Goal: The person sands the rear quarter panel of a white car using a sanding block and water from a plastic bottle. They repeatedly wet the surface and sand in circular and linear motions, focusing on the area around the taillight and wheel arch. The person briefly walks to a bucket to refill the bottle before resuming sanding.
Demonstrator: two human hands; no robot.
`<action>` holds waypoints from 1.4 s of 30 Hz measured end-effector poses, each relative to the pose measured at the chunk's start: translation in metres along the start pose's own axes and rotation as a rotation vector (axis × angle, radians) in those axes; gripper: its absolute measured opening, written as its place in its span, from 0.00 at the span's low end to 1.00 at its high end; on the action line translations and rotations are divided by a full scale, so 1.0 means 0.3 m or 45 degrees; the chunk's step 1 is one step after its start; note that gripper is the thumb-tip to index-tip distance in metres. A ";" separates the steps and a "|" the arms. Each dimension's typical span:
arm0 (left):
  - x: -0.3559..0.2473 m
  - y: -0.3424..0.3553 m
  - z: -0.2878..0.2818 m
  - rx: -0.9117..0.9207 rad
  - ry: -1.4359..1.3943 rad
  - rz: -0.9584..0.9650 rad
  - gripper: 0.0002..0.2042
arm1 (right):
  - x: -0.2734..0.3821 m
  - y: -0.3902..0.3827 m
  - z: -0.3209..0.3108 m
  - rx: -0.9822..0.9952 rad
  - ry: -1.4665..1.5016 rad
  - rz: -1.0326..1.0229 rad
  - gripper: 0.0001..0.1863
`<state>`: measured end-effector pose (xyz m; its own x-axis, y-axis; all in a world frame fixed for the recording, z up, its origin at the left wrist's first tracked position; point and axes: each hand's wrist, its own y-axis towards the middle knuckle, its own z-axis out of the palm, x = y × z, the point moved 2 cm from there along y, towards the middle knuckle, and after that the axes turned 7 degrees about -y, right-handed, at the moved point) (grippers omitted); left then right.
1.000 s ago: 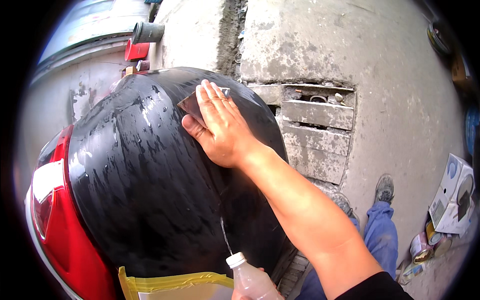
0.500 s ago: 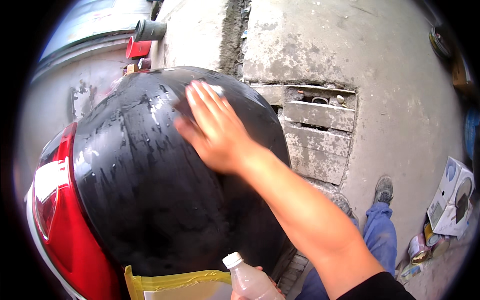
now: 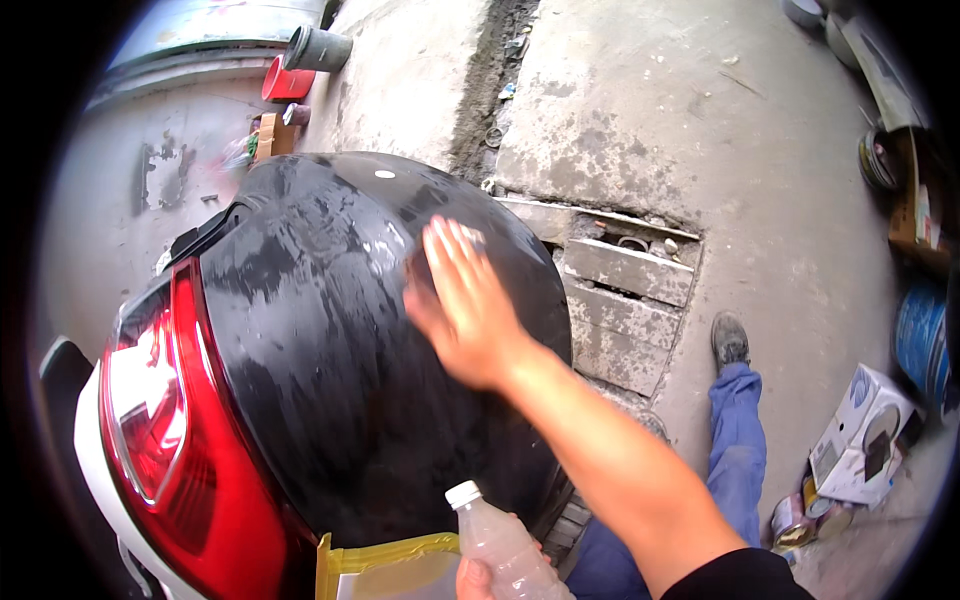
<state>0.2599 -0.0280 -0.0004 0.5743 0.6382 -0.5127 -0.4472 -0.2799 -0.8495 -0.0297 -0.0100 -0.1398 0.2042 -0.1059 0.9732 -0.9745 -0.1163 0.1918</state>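
Observation:
My right hand [image 3: 465, 305] lies flat on a wet black car bumper [image 3: 330, 420], its fingers stretched forward and slightly blurred. Pressed under the palm is a dark piece of sandpaper [image 3: 423, 272], showing between thumb and forefinger; most of it is hidden. At the lower edge my left hand [image 3: 474, 580] is wrapped round a clear plastic bottle [image 3: 505, 545] with a white cap, tilted and filled with cloudy liquid. Streaks of water shine over the bumper. Yellow masking tape [image 3: 390, 553] edges the panel beside the bottle.
A red tail light [image 3: 205, 430] borders the bumper on the left. A grey bucket [image 3: 318, 50] and a red bucket [image 3: 285, 80] stand beyond it. Broken concrete slabs [image 3: 625, 270] cover a floor drain. On the right are a white box [image 3: 860, 440], paint cans [image 3: 792, 522] and a blue drum [image 3: 922, 340].
My right hand has slid nearer and to the right over the bumper. The view has shifted, showing more of the tail light. The bottle stays in my left hand.

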 end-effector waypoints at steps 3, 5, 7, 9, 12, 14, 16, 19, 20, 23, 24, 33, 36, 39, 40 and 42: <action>-0.046 0.028 0.101 -0.071 0.005 0.016 0.46 | 0.020 -0.382 0.005 0.001 0.153 -0.022 0.50; -0.057 0.047 0.166 -0.100 0.020 -0.027 0.46 | 0.068 -0.566 -0.002 0.109 0.109 0.140 0.54; -0.075 0.043 0.193 -0.152 -0.003 -0.058 0.47 | 0.035 -0.443 -0.024 0.080 0.155 0.187 0.52; -0.084 0.035 0.192 -0.203 -0.074 -0.091 0.47 | -0.009 -0.154 -0.048 0.035 0.148 0.160 0.48; -0.089 0.063 0.221 -0.231 -0.079 -0.085 0.47 | -0.093 0.092 -0.012 0.137 0.027 0.093 0.45; -0.094 0.072 0.217 -0.251 -0.090 -0.107 0.47 | -0.100 0.029 -0.032 0.154 0.133 0.109 0.47; -0.100 0.073 0.224 -0.277 -0.117 -0.141 0.47 | -0.088 -0.229 -0.055 0.137 0.259 0.172 0.50; -0.111 0.084 0.237 -0.266 0.028 -0.161 0.47 | -0.042 -0.502 -0.020 0.177 0.309 0.347 0.52; -0.106 0.069 0.230 -0.346 0.071 -0.140 0.46 | -0.050 -0.447 -0.021 0.122 0.295 0.317 0.51; -0.082 0.053 0.202 -0.491 0.171 -0.064 0.46 | -0.162 -0.060 -0.023 0.035 0.137 0.142 0.43; -0.070 0.062 0.186 -0.480 0.187 -0.059 0.46 | -0.207 0.042 -0.026 0.171 0.077 0.187 0.40; -0.065 0.083 0.157 -0.396 0.242 -0.049 0.49 | -0.168 -0.565 0.021 0.117 0.279 0.372 0.47; -0.037 0.058 0.091 -0.465 0.329 -0.027 0.49 | -0.203 -0.268 -0.008 0.033 0.200 0.190 0.50; 0.004 0.071 0.028 -0.478 0.289 0.000 0.50 | -0.195 0.029 -0.029 0.093 0.075 -0.029 0.44; 0.010 0.070 0.017 -0.487 0.270 -0.001 0.50 | -0.209 0.007 -0.023 0.066 0.086 -0.041 0.43; -0.009 0.068 0.070 -0.516 0.298 0.041 0.50 | -0.257 -0.091 0.015 0.002 0.135 -0.011 0.43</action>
<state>0.2349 -0.0205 -0.0138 0.7243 0.4588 -0.5146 -0.1906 -0.5841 -0.7890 -0.0183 -0.0030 -0.2207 0.2018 0.0005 0.9794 -0.9725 -0.1183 0.2005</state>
